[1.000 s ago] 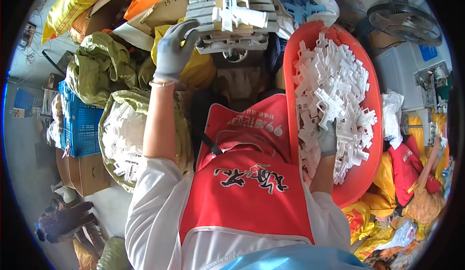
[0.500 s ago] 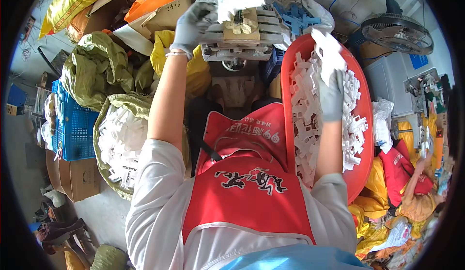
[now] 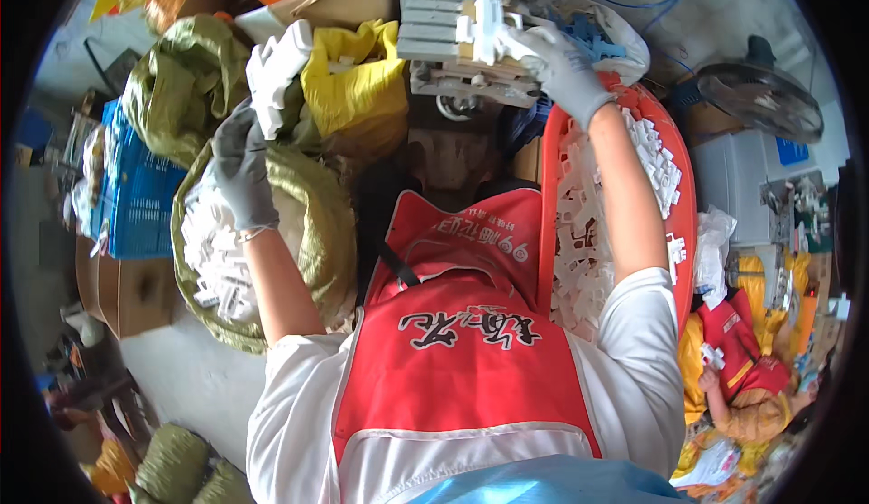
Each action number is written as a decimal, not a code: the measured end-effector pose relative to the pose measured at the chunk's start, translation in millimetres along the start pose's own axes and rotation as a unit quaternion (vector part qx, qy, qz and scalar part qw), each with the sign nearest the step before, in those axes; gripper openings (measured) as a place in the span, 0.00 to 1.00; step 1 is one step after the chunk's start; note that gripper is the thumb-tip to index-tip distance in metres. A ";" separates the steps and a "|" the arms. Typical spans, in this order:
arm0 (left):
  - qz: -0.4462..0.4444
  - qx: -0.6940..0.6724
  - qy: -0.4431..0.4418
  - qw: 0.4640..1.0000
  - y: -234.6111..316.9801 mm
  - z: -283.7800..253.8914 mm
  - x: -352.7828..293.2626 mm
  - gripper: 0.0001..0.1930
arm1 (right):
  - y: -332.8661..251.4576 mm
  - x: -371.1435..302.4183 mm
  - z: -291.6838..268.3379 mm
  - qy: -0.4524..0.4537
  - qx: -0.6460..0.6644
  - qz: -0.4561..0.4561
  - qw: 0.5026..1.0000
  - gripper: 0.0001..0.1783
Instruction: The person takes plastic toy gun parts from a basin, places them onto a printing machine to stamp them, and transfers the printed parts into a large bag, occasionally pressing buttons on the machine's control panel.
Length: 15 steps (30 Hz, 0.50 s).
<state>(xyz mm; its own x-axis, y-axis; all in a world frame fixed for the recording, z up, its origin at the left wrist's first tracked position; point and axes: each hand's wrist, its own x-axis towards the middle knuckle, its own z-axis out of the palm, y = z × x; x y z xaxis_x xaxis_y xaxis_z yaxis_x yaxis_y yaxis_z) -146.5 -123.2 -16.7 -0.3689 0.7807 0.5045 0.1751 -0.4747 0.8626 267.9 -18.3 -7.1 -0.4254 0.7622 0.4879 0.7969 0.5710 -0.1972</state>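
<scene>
My left hand [image 3: 243, 165], in a grey glove, is closed on the lower end of a white plastic part [image 3: 278, 68]. It holds the part up above an olive woven sack [image 3: 312, 219] filled with similar white pieces [image 3: 217, 251]. At the grey metal machine [image 3: 430, 29], my gloved right hand [image 3: 563, 68] grips a second white plastic part [image 3: 489, 30] by its right side. That part sits at the machine's fixture; whether it is fully seated I cannot tell. White pieces [image 3: 579, 232] fill the long red tub [image 3: 685, 278] under my right forearm.
A yellow bag [image 3: 362, 92] stands left of the machine, beside an olive sack [image 3: 181, 88] and a blue crate [image 3: 140, 196]. Blue parts [image 3: 597, 38] lie in a white bag behind the tub. A fan [image 3: 760, 97] stands far right. Another person's hand [image 3: 711, 382] shows lower right.
My left hand has swung from the machine to above the olive sack, now with a white part. My right hand has carried its white part from over the tub to the machine.
</scene>
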 end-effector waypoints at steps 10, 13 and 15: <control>0.014 0.314 0.206 0.927 20.3 -177.7 -71.6 0.14 | -160.2 -2.3 43.5 -0.002 0.210 -0.134 0.969 0.16; -0.048 0.386 0.217 0.896 21.0 -221.0 -93.9 0.17 | -208.5 12.5 101.1 -0.078 0.333 -0.111 0.933 0.18; -0.057 0.440 0.222 0.868 -1.1 -263.0 -101.7 0.18 | -238.7 18.8 131.9 -0.159 0.393 -0.030 0.905 0.22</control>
<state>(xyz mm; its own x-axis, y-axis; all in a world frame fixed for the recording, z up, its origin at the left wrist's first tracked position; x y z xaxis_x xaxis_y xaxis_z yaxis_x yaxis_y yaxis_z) -349.2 -308.9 -79.0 -0.7116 0.4757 0.5170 0.6711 0.2426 0.7005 13.1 -100.1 -62.9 -0.6591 0.7006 0.2734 0.2699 0.5597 -0.7835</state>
